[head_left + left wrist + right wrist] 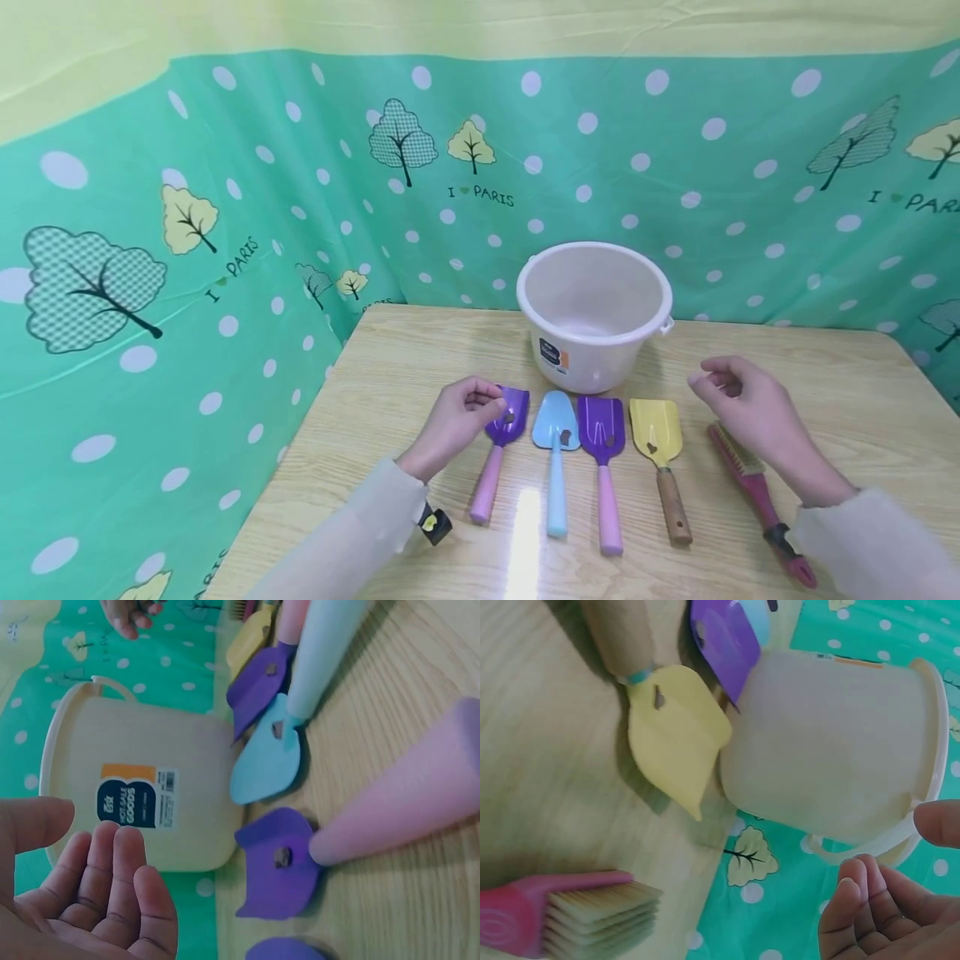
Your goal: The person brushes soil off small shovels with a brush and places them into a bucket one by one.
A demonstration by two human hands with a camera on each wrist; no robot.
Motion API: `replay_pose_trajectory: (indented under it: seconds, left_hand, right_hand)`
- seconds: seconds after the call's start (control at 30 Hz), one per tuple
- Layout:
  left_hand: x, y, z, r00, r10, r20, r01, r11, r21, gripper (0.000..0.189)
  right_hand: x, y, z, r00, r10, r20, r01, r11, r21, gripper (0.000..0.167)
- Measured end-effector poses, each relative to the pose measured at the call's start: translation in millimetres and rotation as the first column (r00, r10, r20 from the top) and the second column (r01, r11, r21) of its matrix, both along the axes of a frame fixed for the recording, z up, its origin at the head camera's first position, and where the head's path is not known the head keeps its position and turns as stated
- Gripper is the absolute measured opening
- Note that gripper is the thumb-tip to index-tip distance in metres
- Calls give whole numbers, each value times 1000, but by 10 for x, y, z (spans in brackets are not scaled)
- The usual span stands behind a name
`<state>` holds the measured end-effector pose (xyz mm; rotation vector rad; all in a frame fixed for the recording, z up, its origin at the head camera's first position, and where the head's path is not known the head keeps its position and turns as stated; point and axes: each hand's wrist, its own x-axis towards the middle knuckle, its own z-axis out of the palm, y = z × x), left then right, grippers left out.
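My left hand [456, 423] hovers with loosely curled, bare fingers, overlapping the blade of the leftmost purple toy shovel [492, 479] with a pink handle. To its right lie a light-blue shovel [556, 421], a second purple shovel [601, 421] with a pink handle, and a yellow shovel [657, 427] with a wooden handle. Over the pink-handled brush [752, 479] at the right hangs my right hand [757, 417], its fingers loosely bent around nothing. Behind the shovels stands a white bucket [588, 367], upright; the right wrist view shows its handle [870, 847] hanging at the side.
A black item with a yellow mark [433, 523] pokes out from under my left sleeve, mostly hidden. The wooden table [442, 333] ends at a green dotted curtain [420, 233] behind and to the left. The bucket carries a label [137, 796].
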<state>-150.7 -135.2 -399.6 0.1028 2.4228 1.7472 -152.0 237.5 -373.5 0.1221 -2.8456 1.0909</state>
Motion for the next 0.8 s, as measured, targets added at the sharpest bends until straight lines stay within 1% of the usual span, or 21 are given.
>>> replay_pose_trajectory:
  seconds: [0.03,0.13,0.23,0.27,0.37,0.57,0.63,0.8]
  left_hand:
    - [32,-14,34,1000,7,0,-7,1000,-8,17]
    - [64,-94,6,1000,16,10,-16,1000,-3,16]
    - [96,-164,-21,999,28,35,-28,1000,11,17]
    - [88,-201,-74,999,30,36,-30,999,10,18]
    - [124,-273,-108,998,38,39,-38,999,8,19]
    - [179,-435,-187,996,55,77,-57,998,28,23]
    - [195,-484,-211,996,61,70,-62,998,15,22]
    - [232,-585,-249,995,97,27,-94,993,-77,15]
  right_hand:
    - [15,1,-14,1000,-1,7,1,1000,2,56]
    - [63,13,-56,1000,-3,30,3,1000,15,57]
    - [111,41,-103,999,-3,41,2,1000,21,58]
    - [127,53,-118,999,-3,40,2,1000,23,58]
    - [174,85,-166,999,-9,35,8,1000,27,57]
    - [270,160,-254,998,-26,64,23,999,44,58]
    - [300,198,-284,997,-23,70,20,999,45,58]
    - [357,297,-346,996,-16,83,11,998,69,62]
